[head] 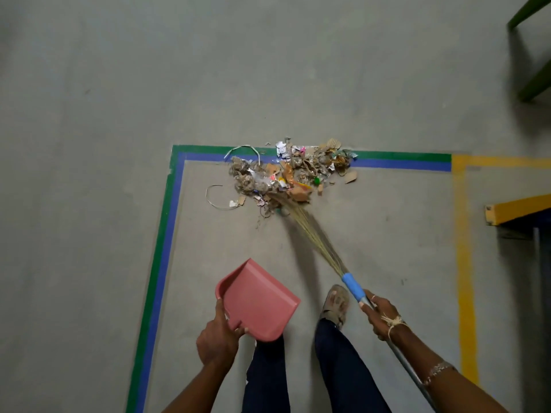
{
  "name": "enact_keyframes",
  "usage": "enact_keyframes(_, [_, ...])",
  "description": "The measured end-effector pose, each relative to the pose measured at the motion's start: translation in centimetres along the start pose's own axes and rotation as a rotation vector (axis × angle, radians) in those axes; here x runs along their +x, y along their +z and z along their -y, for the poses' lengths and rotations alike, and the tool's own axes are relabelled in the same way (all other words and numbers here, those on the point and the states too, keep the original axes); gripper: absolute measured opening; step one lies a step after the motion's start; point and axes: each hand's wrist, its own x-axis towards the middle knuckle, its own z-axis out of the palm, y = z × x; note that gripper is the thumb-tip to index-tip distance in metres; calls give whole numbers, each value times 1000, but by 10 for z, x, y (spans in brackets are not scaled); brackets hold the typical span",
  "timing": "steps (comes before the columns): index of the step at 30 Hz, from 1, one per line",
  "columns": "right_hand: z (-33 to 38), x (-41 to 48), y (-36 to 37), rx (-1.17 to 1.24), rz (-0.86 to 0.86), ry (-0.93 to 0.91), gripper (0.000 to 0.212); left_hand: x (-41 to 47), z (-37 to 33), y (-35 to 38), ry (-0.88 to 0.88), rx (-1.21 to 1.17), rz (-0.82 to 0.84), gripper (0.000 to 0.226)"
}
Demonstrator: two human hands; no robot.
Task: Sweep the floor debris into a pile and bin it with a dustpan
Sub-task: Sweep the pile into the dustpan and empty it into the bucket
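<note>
The left hand (216,338) grasps a pink dustpan (258,301) by its near edge, thumb on top, and holds it above the floor (89,84), tilted, with its open mouth toward the far left. The right hand (380,315) is clenched round the metal handle of a broom (351,286), just near of a blue sleeve on the shaft. The broom slants to the far left, and its thin straw bristles touch the near side of the debris (286,174).

The debris sits in 1 loose pile of paper scraps, cardboard bits, dusty clumps and small coloured pieces, lying across a green and blue tape line (402,160) at the far edge of a marked rectangle. 2 white curved strips (243,149) lie at the pile's left. The dustpan is well apart from the pile, on its near side.

A yellow line (465,263) runs near to far at right. A sandalled foot (335,302) stands between dustpan and broom.
</note>
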Motion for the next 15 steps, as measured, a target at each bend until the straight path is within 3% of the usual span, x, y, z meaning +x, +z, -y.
enact_keyframes(4, [-22, -15, -37, -132, 69, -17, 35, -18, -25, -2, -22, 10, -12, 99])
enact_keyframes(9, [-44, 5, -50, -253, 143, 148, 47, -24, -49, -2, -33, 13, -23, 98])
enact_keyframes(15, [-51, 27, -59, -279, -61, 164, 50, -32, -59, 8, -17, -15, -25, 101])
